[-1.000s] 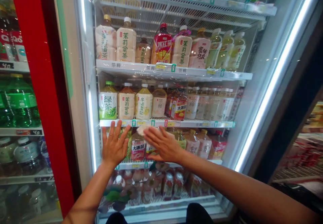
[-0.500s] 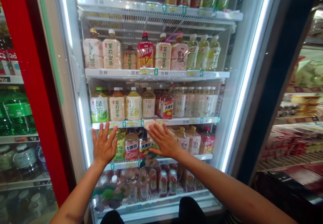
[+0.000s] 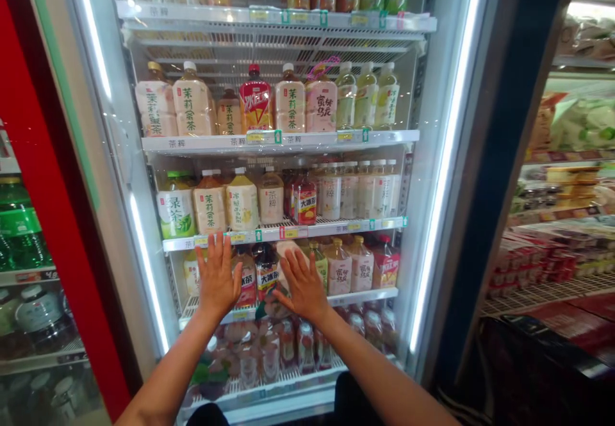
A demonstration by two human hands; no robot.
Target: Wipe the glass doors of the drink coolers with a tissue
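Both of my hands are raised in front of a glass-fronted drinks fridge (image 3: 288,146), palms forward. My left hand (image 3: 218,282) is open, fingers spread upward, and appears to lie flat on the glass over the lower shelves. To its right, my right hand (image 3: 303,285) is also open and flat, with its fingers pointing up and left. A pale, soft-looking piece (image 3: 286,246), perhaps a cloth or tissue, shows beyond its fingertips; most of it is hidden by the hand. A dark-labelled tea bottle (image 3: 267,275) stands behind the glass between my hands.
Tea bottles (image 3: 289,102) fill several white shelves. Faint flower and leaf shapes (image 3: 211,371) show low on the glass. A red upright (image 3: 62,234) and green bottles (image 3: 22,218) are at left. Open shelves with packaged goods (image 3: 571,182) stand right. My dark knees (image 3: 355,400) are below.
The view has shifted slightly, with the fridge sliding left. My left hand has moved right across the shelves, and my hands are closer together. My right hand's fingers point more upward now.
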